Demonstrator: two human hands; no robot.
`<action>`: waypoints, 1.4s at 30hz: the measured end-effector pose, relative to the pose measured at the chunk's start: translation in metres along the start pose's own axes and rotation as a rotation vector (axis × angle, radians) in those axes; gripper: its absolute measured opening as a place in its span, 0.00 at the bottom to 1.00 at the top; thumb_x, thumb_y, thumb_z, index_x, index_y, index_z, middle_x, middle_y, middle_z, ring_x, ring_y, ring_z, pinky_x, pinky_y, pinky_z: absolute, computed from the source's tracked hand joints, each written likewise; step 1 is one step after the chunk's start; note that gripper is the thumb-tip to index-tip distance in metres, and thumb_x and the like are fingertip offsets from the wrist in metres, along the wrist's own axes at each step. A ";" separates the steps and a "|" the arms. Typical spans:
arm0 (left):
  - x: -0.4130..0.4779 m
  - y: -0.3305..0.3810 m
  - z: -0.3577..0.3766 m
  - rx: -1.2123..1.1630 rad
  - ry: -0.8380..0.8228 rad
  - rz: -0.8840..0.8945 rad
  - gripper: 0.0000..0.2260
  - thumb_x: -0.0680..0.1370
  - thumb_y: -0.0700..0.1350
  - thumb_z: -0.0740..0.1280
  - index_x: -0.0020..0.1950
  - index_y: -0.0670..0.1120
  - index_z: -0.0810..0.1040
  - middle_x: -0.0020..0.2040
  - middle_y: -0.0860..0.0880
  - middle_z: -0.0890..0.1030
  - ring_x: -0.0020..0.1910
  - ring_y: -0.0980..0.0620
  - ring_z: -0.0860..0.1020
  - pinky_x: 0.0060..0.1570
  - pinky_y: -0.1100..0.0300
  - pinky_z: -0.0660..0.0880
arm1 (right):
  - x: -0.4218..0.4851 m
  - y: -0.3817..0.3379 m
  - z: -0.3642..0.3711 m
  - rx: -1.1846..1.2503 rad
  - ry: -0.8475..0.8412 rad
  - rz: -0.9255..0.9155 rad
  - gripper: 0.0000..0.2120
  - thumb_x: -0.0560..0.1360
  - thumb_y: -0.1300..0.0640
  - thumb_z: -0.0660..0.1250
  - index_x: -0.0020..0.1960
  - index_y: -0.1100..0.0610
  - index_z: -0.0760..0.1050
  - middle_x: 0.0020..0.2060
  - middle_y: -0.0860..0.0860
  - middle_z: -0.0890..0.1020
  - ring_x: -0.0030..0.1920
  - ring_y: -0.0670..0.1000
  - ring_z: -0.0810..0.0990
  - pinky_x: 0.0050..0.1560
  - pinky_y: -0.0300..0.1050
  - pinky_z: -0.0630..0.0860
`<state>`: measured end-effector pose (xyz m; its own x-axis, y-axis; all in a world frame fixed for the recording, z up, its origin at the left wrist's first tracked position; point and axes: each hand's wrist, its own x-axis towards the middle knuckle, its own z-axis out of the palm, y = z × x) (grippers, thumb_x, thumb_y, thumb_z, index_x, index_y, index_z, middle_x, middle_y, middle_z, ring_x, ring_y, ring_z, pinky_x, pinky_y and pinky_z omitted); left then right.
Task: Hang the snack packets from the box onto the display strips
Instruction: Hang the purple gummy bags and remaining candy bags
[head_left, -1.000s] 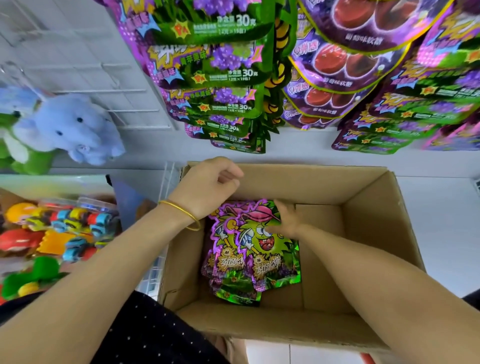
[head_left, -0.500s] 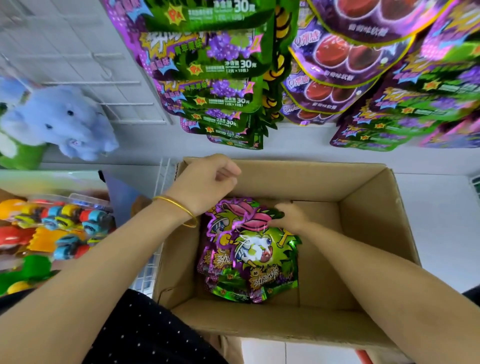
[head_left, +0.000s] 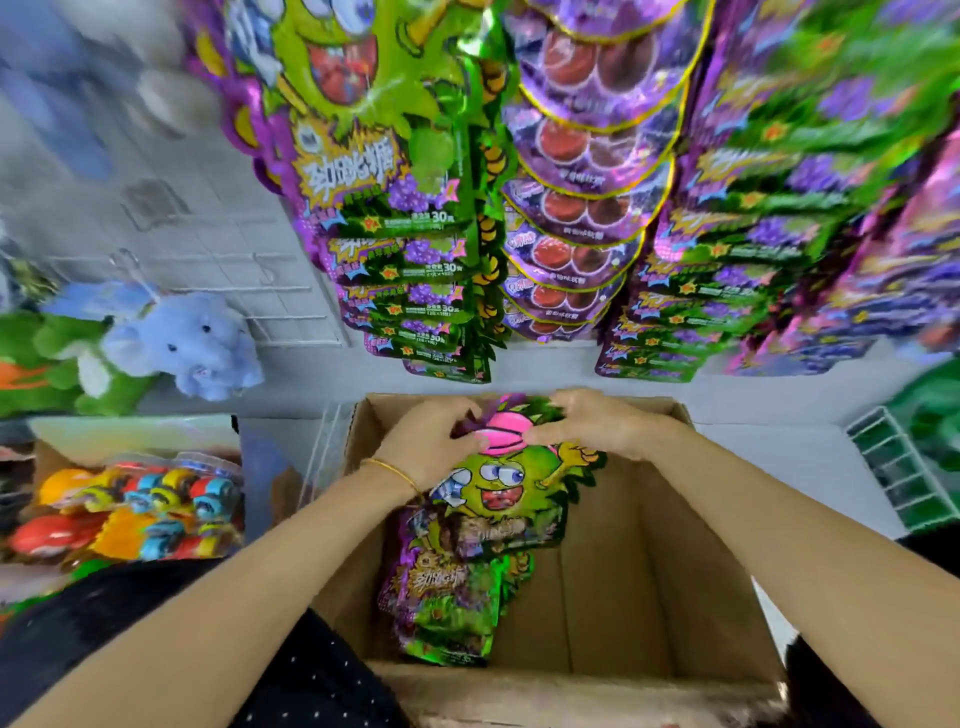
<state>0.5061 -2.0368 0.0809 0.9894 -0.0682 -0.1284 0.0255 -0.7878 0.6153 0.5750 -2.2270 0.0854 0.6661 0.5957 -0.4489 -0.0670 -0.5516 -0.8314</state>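
While it hangs over the far end of the open brown cardboard box (head_left: 670, 545), the shiny green-and-purple foil snack packet (head_left: 501, 493) is pinched at its pink top by the left hand (head_left: 431, 449) and right hand (head_left: 589, 426), fingers curled narrow; its long axis runs far-to-near, top pointing far.

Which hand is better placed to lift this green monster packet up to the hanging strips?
Left, narrowly. Both hands pinch the top of the packet over the box, but the left hand sits right under the column of matching packets, while the right hand sits under the red-sweet column.
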 end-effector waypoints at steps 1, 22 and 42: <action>-0.001 0.008 -0.006 -0.003 0.038 0.012 0.09 0.75 0.44 0.67 0.52 0.41 0.78 0.41 0.49 0.76 0.42 0.50 0.74 0.35 0.70 0.65 | -0.010 -0.013 -0.004 -0.017 0.018 -0.035 0.30 0.75 0.58 0.67 0.72 0.65 0.59 0.70 0.54 0.67 0.70 0.53 0.65 0.54 0.31 0.66; 0.047 0.165 -0.327 -0.455 0.963 0.245 0.07 0.76 0.42 0.66 0.51 0.40 0.75 0.43 0.46 0.75 0.42 0.51 0.73 0.42 0.58 0.71 | -0.068 -0.302 -0.091 -0.618 0.717 -0.876 0.12 0.75 0.57 0.67 0.56 0.62 0.78 0.41 0.50 0.77 0.47 0.50 0.72 0.38 0.38 0.62; 0.061 0.173 -0.357 -0.407 0.624 0.082 0.13 0.76 0.48 0.66 0.33 0.46 0.70 0.33 0.46 0.71 0.36 0.48 0.70 0.40 0.56 0.66 | -0.024 -0.378 -0.093 -0.686 1.043 -0.745 0.10 0.75 0.58 0.64 0.52 0.64 0.73 0.50 0.63 0.79 0.53 0.62 0.76 0.47 0.47 0.70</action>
<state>0.6222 -1.9591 0.4574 0.8848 0.3384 0.3204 -0.1204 -0.4982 0.8587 0.6536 -2.0870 0.4407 0.6335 0.3409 0.6946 0.6908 -0.6535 -0.3093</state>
